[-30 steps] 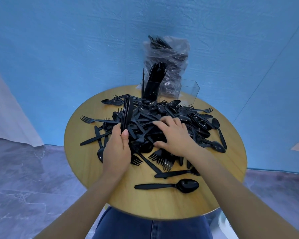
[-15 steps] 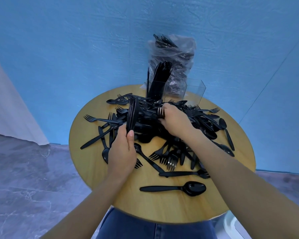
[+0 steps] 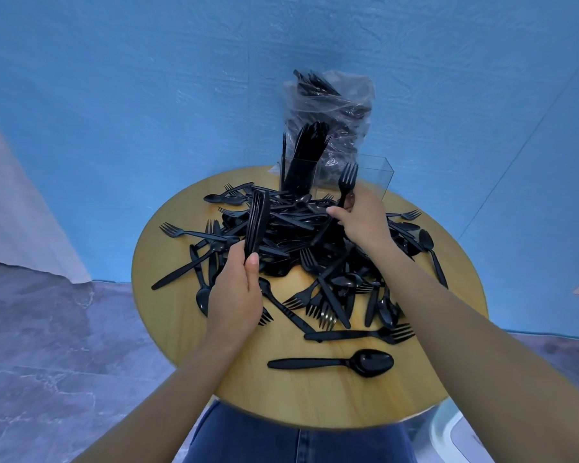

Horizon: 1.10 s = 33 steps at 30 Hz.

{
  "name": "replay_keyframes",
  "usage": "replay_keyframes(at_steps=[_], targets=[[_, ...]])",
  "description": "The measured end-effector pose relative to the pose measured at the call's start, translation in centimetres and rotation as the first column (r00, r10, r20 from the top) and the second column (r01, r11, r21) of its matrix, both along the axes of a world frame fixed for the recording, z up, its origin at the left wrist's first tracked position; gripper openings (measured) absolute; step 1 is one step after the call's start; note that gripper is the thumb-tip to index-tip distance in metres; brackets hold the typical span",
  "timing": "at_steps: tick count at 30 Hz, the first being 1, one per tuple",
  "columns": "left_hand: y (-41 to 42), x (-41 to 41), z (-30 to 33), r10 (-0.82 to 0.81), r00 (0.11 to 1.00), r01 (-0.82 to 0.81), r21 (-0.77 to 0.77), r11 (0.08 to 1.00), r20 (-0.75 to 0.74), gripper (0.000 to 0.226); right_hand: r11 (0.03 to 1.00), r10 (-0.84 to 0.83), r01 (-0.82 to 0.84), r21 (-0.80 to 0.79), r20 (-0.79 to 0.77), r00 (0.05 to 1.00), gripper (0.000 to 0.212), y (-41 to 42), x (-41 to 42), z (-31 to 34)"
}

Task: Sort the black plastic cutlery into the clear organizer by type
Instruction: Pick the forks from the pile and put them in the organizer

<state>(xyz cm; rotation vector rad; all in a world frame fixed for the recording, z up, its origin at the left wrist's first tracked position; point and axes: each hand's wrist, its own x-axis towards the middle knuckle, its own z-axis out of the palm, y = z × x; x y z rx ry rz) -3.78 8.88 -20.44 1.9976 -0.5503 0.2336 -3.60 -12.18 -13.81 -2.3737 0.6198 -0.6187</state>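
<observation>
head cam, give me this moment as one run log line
left hand: holds stacked forks | right hand: pinches single fork, tines up | organizer: left compartment filled | pile: unsorted

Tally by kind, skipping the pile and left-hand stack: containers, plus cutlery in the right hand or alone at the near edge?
Clear organizer: 1
Plastic bag: 1
Forks: 2, held fork in right hand, near-edge fork
Spoon: 1
Total: 5
</observation>
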Motion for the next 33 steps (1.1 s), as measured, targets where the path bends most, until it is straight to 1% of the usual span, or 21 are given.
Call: replay_keyframes(at_steps=[3, 5, 7, 10, 12, 15, 16, 19, 21, 23, 24, 26, 28, 30, 33], targets=[[-0.1, 0.0, -0.1, -0.002, 1.0, 0.002, 0.013, 1.0, -0.008, 0.03, 0.998, -0.028, 0.027, 0.055, 0.019, 0.999, 0.017, 0.2, -0.9, 0.1], [0.0, 0.0, -0.1, 0.0, 1.0, 0.0, 0.018, 1.0, -0.013, 0.03, 0.999, -0.027, 0.026, 0.02, 0.05, 0.998, 0.014, 0.6, -1.7, 0.2], [0.0, 0.1, -0.1, 0.004, 1.0, -0.004, 0.027, 1.0, -0.009, 0.032, 1.0, -0.013, 0.014, -0.025, 0.041, 0.999, 0.014, 0.8, -2.5, 0.2], [-0.1, 0.3, -0.3, 0.009, 1.0, -0.009, 0.045, 0.999, 0.004, 0.037, 0.994, 0.007, -0.016, -0.111, -0.076, 0.997, 0.01, 0.7, -3.6, -0.7], [-0.1, 0.4, -0.5, 0.011, 1.0, -0.012, 0.055, 0.998, 0.012, 0.038, 0.992, 0.012, -0.03, -0.119, -0.153, 0.988, 0.012, 0.4, -4.3, -1.5], [-0.1, 0.4, -0.5, 0.011, 1.0, -0.012, 0.064, 0.998, 0.009, 0.035, 0.988, 0.034, -0.075, -0.132, -0.291, 0.956, 0.031, 0.0, -4.8, -2.7], [-0.1, 0.3, -0.5, 0.011, 1.0, -0.011, 0.067, 0.998, 0.009, 0.035, 0.986, 0.028, -0.078, -0.149, -0.313, 0.949, 0.034, 0.0, -4.6, -2.9], [-0.1, 0.3, -0.5, 0.002, 1.0, -0.003, 0.078, 0.997, 0.013, 0.032, 0.976, 0.008, -0.081, -0.2, -0.341, 0.94, 0.033, 0.3, -4.0, -3.1], [-0.2, 0.3, -0.4, 0.002, 1.0, -0.003, 0.085, 0.996, 0.02, 0.031, 0.975, 0.009, -0.097, -0.201, -0.396, 0.918, 0.032, 0.7, -3.5, -3.0], [-0.1, 0.4, -0.5, 0.0, 1.0, -0.002, 0.093, 0.996, 0.021, 0.03, 0.976, 0.024, -0.118, -0.186, -0.443, 0.896, 0.023, 1.1, -3.1, -2.7], [-0.1, 0.4, -0.5, -0.003, 1.0, 0.001, 0.096, 0.995, 0.022, 0.029, 0.981, 0.04, -0.122, -0.154, -0.449, 0.893, 0.02, 1.2, -3.0, -2.5], [-0.1, 0.4, -0.6, -0.008, 1.0, 0.006, 0.097, 0.995, 0.024, 0.027, 0.99, 0.112, -0.138, -0.031, -0.423, 0.899, 0.023, 1.4, -3.2, -2.1], [-0.1, 0.4, -0.6, -0.01, 1.0, 0.007, 0.101, 0.995, 0.022, 0.027, 0.986, 0.165, -0.144, 0.085, -0.364, 0.917, 0.022, 1.4, -3.6, -1.6], [-0.2, 0.3, -0.5, -0.011, 1.0, 0.009, 0.106, 0.994, 0.021, 0.027, 0.983, 0.172, -0.146, 0.108, -0.302, 0.938, 0.018, 1.1, -3.9, -1.1], [-0.1, 0.4, -0.5, -0.02, 1.0, 0.018, 0.105, 0.994, 0.021, 0.029, 0.985, 0.14, -0.118, 0.125, -0.183, 0.973, 0.017, 0.3, -4.0, -0.5]])
